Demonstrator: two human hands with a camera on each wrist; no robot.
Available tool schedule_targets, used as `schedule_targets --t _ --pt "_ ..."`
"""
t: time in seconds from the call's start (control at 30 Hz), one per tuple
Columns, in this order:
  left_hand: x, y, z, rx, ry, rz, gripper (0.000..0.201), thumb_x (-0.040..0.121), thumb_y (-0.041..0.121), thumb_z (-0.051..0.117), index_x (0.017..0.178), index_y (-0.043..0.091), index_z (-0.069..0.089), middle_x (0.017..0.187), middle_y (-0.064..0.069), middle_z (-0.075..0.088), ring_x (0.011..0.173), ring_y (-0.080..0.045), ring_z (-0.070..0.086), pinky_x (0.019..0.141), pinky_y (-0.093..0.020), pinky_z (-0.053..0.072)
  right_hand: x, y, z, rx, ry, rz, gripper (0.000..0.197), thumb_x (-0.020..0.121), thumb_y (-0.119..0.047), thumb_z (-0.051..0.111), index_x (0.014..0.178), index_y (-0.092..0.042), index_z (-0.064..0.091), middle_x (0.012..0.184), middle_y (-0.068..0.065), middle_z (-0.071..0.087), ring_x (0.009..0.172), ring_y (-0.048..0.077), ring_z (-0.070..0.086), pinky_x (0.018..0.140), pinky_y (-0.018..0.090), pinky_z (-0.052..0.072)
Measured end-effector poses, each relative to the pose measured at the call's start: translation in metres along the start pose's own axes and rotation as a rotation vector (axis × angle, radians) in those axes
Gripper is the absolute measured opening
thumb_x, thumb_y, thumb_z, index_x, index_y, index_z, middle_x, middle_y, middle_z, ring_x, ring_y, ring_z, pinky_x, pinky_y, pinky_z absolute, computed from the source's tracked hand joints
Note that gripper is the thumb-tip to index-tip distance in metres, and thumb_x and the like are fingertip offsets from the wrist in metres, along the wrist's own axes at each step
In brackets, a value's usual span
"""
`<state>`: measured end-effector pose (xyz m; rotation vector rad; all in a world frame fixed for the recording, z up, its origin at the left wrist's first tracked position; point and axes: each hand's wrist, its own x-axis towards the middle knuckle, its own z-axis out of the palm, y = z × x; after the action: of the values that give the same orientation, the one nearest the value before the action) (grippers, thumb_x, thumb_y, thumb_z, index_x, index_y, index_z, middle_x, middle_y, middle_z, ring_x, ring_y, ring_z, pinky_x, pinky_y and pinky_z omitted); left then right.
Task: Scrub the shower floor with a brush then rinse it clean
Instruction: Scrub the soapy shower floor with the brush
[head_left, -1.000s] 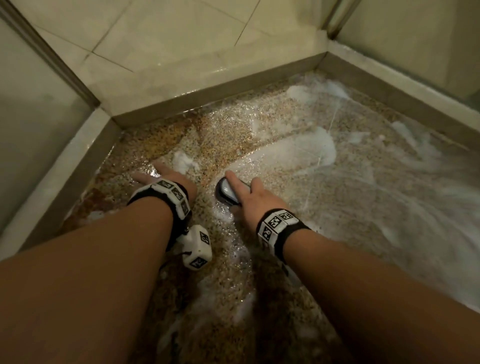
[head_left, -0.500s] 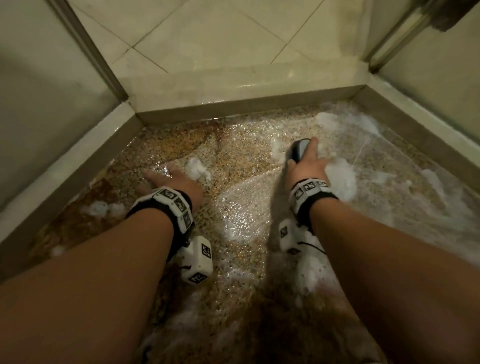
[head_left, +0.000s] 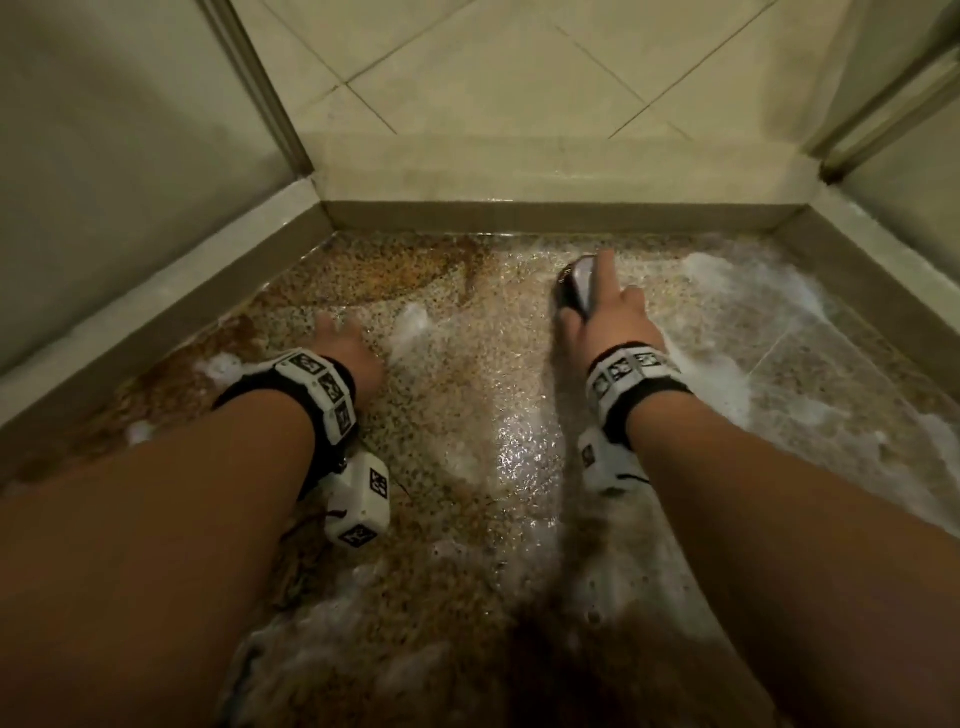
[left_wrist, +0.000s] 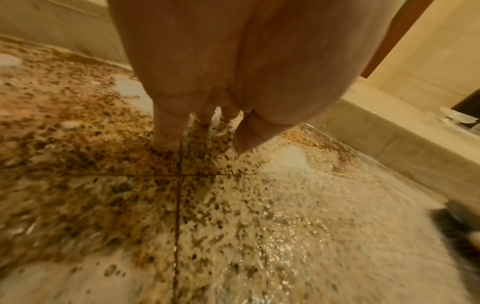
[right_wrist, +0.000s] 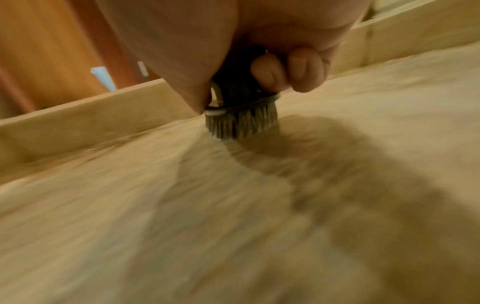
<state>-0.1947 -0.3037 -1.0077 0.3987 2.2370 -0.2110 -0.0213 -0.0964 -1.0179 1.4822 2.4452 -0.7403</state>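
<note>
1. shower floor (head_left: 483, 374): speckled brown and tan stone tile, wet and glistening, with dark grout lines crossing under the left hand in the left wrist view; a darker brown patch lies toward the far left corner.
2. soap foam (head_left: 410, 319): white suds in clumps and streaks; one clump just right of the left hand, a broad smear to the right of the right hand, more near the bottom of the head view.
3. brush (head_left: 576, 291): small, dark body with a pale top, short dense bristles. in the right wrist view (right_wrist: 241, 121) the bristles stand on the floor, upright. position: far part of the floor, near the raised curb, right of centre.
4. right hand (head_left: 608, 317): clamped over the brush from above, fingers (right_wrist: 306, 72) curled round its dark grip, index finger lying along the top. that view is blurred.
5. left hand (head_left: 348, 348): holds nothing; fingers (left_wrist: 163, 131) straight and spread, tips pressed on the wet floor, left of the brush and well apart from it.
6. wrist bands (head_left: 322, 384): black strap with white marker blocks on each wrist; a white marker cube hangs below each.
7. curb (head_left: 545, 171): pale raised ledge round the floor on the far, left and right sides, wet on top.
8. glass panels (head_left: 130, 130): frosted, with metal frames, at left and right; pale diagonal tiles lie beyond the far curb.
</note>
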Motion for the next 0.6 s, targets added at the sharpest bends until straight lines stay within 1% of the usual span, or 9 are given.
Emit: schedule_targets --t 0.07,0.1,0.17,0.23,0.3,0.37,0.43,0.5,0.6 --pt "-0.001 0.002 0.001 0.007 -0.012 0.003 0.071 0.105 0.013 0.036 0.163 0.023 -0.004 0.168 -0.004 -0.021 0.154 -0.040 0.008 0.122 -0.047 0.028 0.014 0.020 -0.017 0.045 0.052 0.151 0.080 0.102 -0.038 0.054 0.158 -0.045 -0.002 0.151 0.018 0.036 0.119 0.046 0.058 0.091 0.061 0.052" --pt "-0.001 0.003 0.002 0.001 -0.019 -0.002 0.073 0.104 0.011 0.037 0.163 0.022 -0.005 0.167 -0.005 -0.022 0.155 -0.040 0.005 0.122 -0.047 0.026 0.018 0.026 -0.020 0.052 0.071 0.198 0.079 0.102 -0.039 0.053 0.159 -0.043 -0.002 0.151 0.018 0.036 0.122 0.047 0.056 0.094 0.062 0.051" --pt "-0.002 0.004 0.001 0.000 -0.035 -0.016 0.076 0.103 0.010 0.038 0.162 0.021 -0.007 0.167 -0.006 -0.024 0.155 -0.039 0.001 0.123 -0.048 0.023 0.018 0.024 -0.018 0.055 0.098 0.250 0.079 0.103 -0.040 0.051 0.160 -0.041 -0.004 0.153 0.018 0.035 0.124 0.048 0.054 0.096 0.060 0.050" --pt "-0.004 0.006 0.002 0.017 -0.045 -0.026 0.076 0.104 0.011 0.038 0.162 0.022 -0.010 0.166 -0.007 -0.024 0.155 -0.039 -0.003 0.124 -0.050 0.020 0.011 0.007 -0.008 0.095 0.085 0.231 0.081 0.103 -0.036 0.052 0.160 -0.041 -0.006 0.155 0.016 0.032 0.119 0.043 0.059 0.090 0.055 0.054" --pt "-0.006 0.006 0.002 0.017 -0.046 -0.020 0.076 0.105 0.016 0.039 0.162 0.022 -0.010 0.167 -0.007 -0.024 0.155 -0.037 -0.006 0.125 -0.051 0.016 0.003 -0.019 0.008 0.120 0.027 0.136 0.086 0.102 -0.033 0.055 0.159 -0.044 -0.008 0.160 0.015 0.028 0.116 0.039 0.062 0.085 0.052 0.057" --pt "-0.004 0.003 0.004 0.014 -0.047 -0.013 0.077 0.104 0.018 0.041 0.162 0.022 -0.011 0.166 -0.006 -0.024 0.155 -0.035 -0.010 0.125 -0.051 0.013 -0.005 -0.050 0.027 0.108 -0.027 -0.002 0.088 0.100 -0.034 0.058 0.158 -0.047 -0.007 0.161 0.015 0.027 0.119 0.041 0.061 0.087 0.055 0.058" --pt "-0.001 -0.001 0.008 -0.001 -0.037 -0.008 0.079 0.103 0.018 0.042 0.161 0.024 -0.011 0.166 -0.005 -0.025 0.155 -0.033 -0.013 0.126 -0.051 0.010 -0.013 -0.081 0.047 0.061 -0.094 -0.149 0.088 0.100 -0.033 0.058 0.157 -0.048 -0.007 0.158 0.017 0.032 0.114 0.041 0.062 0.087 0.056 0.058" --pt "0.002 -0.005 0.014 -0.018 -0.010 0.008 0.083 0.101 0.016 0.044 0.161 0.027 -0.013 0.166 -0.003 -0.027 0.155 -0.032 -0.016 0.125 -0.053 0.009 -0.023 -0.107 0.064 -0.002 -0.139 -0.278 0.085 0.101 -0.033 0.056 0.157 -0.047 -0.006 0.155 0.017 0.033 0.107 0.039 0.064 0.085 0.054 0.059" --pt "0.003 -0.010 0.022 -0.045 -0.006 0.023 0.091 0.100 0.015 0.049 0.159 0.031 -0.019 0.164 0.001 -0.032 0.154 -0.029 -0.019 0.125 -0.053 0.009 -0.029 -0.121 0.073 -0.111 -0.199 -0.411 0.081 0.103 -0.035 0.051 0.158 -0.043 -0.007 0.154 0.016 0.032 0.109 0.039 0.062 0.087 0.051 0.057"
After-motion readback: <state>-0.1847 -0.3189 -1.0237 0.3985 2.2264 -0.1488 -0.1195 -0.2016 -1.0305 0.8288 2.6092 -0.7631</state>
